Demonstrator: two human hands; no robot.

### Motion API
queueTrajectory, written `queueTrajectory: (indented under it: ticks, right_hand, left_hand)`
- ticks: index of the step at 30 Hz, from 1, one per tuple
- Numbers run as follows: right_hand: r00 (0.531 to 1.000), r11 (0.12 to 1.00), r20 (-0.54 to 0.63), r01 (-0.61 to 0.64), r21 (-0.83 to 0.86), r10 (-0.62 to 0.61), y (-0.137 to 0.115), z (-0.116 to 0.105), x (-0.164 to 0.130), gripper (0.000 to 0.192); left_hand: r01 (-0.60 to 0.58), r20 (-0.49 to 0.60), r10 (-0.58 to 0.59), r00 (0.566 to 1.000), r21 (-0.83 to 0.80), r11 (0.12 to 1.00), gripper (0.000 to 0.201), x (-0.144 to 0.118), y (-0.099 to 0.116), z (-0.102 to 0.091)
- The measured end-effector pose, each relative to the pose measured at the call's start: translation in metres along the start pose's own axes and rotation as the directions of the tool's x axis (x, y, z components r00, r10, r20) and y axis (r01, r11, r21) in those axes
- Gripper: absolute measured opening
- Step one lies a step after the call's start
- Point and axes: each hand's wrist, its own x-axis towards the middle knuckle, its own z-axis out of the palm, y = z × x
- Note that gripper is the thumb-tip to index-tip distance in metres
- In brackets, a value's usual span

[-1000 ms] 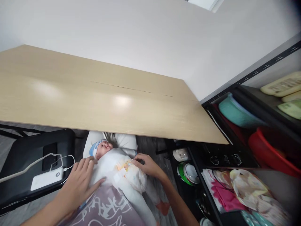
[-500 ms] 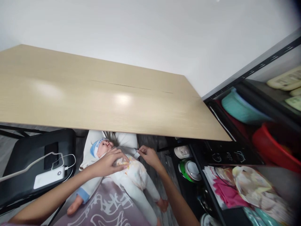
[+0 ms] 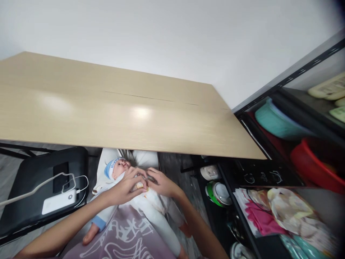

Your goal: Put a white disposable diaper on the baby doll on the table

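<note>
A baby doll [image 3: 118, 169] in a white suit and blue cap lies on its back on a purple printed cloth [image 3: 121, 237], its head on a white pillow [image 3: 142, 158] under the table edge. It wears a printed diaper [image 3: 152, 196]. My left hand [image 3: 126, 185] rests on the doll's belly with fingers pinched at the diaper's top edge. My right hand [image 3: 160, 183] meets it there, fingertips pressed on the diaper's waist. What the fingers pinch is hidden between both hands.
A light wooden table [image 3: 107, 108] overhangs the doll's head. A black chair [image 3: 32, 194] at left carries a white power bank [image 3: 58, 201] with a cable. A black metal shelf [image 3: 269, 172] at right holds basins, cloths and bowls.
My right hand moved left from the diaper's side tab onto the doll's waist, meeting my left hand. A second ago my left hand lay flat beside the doll's shoulder.
</note>
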Motion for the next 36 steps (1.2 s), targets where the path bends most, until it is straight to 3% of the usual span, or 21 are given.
queueTrajectory:
  ticks: [3, 6, 10, 13, 15, 17, 19, 20, 22, 24, 25, 28, 32, 36]
  right_hand:
    - [0.998, 1.0, -0.056, -0.022, -0.017, 0.021, -0.003, 0.002, 0.004, 0.021]
    - [0.992, 0.993, -0.054, -0.118, -0.005, 0.117, -0.005, -0.012, -0.009, 0.03]
    - [0.952, 0.948, 0.026, -0.307, 0.081, 0.306, -0.009, -0.042, -0.06, 0.064]
    - [0.888, 0.87, 0.107, -0.459, 0.177, 0.447, -0.013, -0.049, -0.097, 0.078]
    - [0.861, 0.849, 0.127, -0.507, 0.148, 0.492, -0.016, -0.039, -0.108, 0.07]
    - [0.857, 0.855, 0.107, -0.513, 0.074, 0.504, -0.017, -0.023, -0.112, 0.055]
    - [0.844, 0.846, 0.078, -0.533, 0.011, 0.531, -0.015, -0.005, -0.112, 0.043]
    - [0.831, 0.833, 0.054, -0.553, -0.012, 0.553, -0.013, 0.004, -0.113, 0.04]
    - [0.804, 0.803, -0.015, -0.594, -0.049, 0.594, -0.006, 0.017, -0.119, 0.036]
    - [0.781, 0.778, -0.087, -0.625, -0.068, 0.619, 0.001, 0.028, -0.13, 0.039]
    - [0.767, 0.765, -0.109, -0.641, -0.065, 0.633, 0.005, 0.032, -0.137, 0.042]
    - [0.726, 0.731, -0.127, -0.682, -0.007, 0.676, 0.014, 0.043, -0.154, 0.047]
    - [0.683, 0.706, -0.179, -0.696, 0.131, 0.708, 0.019, 0.054, -0.158, 0.044]
    - [0.68, 0.693, -0.149, -0.683, 0.229, 0.718, 0.018, 0.052, -0.147, 0.049]
  left_hand:
    - [0.003, 0.046, -0.001, 0.999, -0.054, 0.999, 0.026, -0.008, 0.005, -0.006]
    - [0.07, 0.101, -0.057, 0.993, -0.126, 0.99, 0.028, -0.032, 0.009, -0.015]
    - [0.167, 0.195, -0.131, 0.972, -0.176, 0.97, 0.03, -0.074, 0.014, -0.03]
    - [0.172, 0.269, -0.123, 0.955, -0.166, 0.971, 0.027, -0.075, 0.017, -0.035]
    - [0.115, 0.249, -0.078, 0.965, -0.138, 0.984, 0.03, -0.047, 0.017, -0.032]
    - [0.007, 0.189, 0.002, 0.982, -0.045, 0.999, 0.034, 0.0, 0.015, -0.018]
    - [-0.107, 0.26, 0.081, 0.962, 0.089, 0.99, 0.045, 0.054, 0.012, 0.008]
    - [-0.15, 0.362, 0.081, 0.929, 0.166, 0.975, 0.053, 0.08, 0.011, 0.025]
    - [-0.177, 0.615, -0.057, 0.786, 0.313, 0.933, 0.048, 0.12, 0.01, 0.062]
    - [-0.166, 0.698, -0.14, 0.702, 0.352, 0.921, 0.038, 0.14, 0.01, 0.092]
    - [-0.149, 0.701, -0.161, 0.695, 0.358, 0.922, 0.037, 0.142, 0.009, 0.102]
    - [-0.078, 0.599, -0.163, 0.784, 0.355, 0.931, 0.039, 0.131, 0.005, 0.107]
    - [0.01, 0.358, -0.13, 0.925, 0.318, 0.948, 0.062, 0.102, 0.002, 0.08]
    - [0.0, 0.201, -0.038, 0.979, 0.188, 0.982, 0.057, 0.083, 0.007, 0.058]
